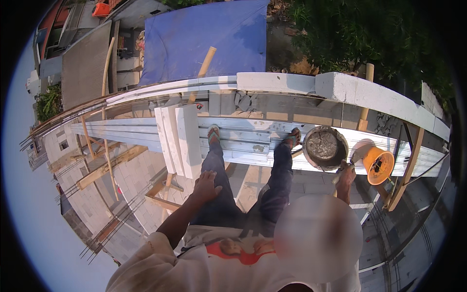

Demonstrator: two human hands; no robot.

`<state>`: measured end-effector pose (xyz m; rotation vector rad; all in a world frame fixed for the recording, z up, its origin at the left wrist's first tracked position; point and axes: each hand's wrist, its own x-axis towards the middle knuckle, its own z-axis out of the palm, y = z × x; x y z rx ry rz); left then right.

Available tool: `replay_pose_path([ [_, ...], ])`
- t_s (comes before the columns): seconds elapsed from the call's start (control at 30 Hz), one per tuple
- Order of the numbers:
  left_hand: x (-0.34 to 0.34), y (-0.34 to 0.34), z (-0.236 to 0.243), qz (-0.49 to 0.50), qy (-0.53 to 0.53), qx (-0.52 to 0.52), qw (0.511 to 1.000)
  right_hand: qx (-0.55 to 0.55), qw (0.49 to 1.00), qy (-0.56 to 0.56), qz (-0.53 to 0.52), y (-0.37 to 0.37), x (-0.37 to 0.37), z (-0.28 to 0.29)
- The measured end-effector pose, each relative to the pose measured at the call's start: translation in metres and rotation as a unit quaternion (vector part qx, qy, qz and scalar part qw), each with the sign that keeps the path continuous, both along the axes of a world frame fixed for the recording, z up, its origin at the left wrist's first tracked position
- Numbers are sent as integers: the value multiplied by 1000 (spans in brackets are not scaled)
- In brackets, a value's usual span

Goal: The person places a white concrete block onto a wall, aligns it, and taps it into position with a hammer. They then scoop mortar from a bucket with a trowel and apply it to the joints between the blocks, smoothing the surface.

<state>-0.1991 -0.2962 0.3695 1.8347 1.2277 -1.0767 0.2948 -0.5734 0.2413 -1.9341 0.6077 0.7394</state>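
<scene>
Grey mortar lies in the pan on the silvery planks, placed, I'd judge, for easy reach of the right hand, whose fingers curl near its rim; I cannot tell what they grip. The left hand rests loosely on the thigh, holding nothing, probably for balance. An orange bucket sits beside the pan, white blocks near the left foot. I can read no lettering.

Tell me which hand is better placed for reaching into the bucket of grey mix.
Probably the right: the right hand is close beside the bucket, while the left hand rests on the left thigh, farther away.
</scene>
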Motion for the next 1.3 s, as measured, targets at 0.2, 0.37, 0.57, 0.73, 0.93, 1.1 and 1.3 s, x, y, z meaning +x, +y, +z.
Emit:
replay_pose_path([
  [0.2, -82, 71, 1, 45, -87, -6, 995, 69, 997, 43, -7, 83, -99, 69],
  [0.37, -162, 141, -34, 39, -231, -41, 971, 127, 989, 63, -42, 143, -181, 108],
  [0.57, -215, 181, -2, 81, -193, -101, 973, 146, 988, 55, -10, 208, -250, 132],
  [0.73, -256, 147, 13, 66, -178, -130, 973, 124, 988, 86, -32, 234, -295, 121],
  [0.93, -254, 116, 30, 40, -84, -137, 986, 156, 979, 98, -92, 230, -337, 38],
  [1.1, -247, 107, 28, -16, -25, -137, 990, 98, 975, 115, -162, 250, -362, -35],
  [1.3, -238, 103, 11, -62, -25, -113, 991, 93, 980, 96, -149, 227, -391, -110],
])
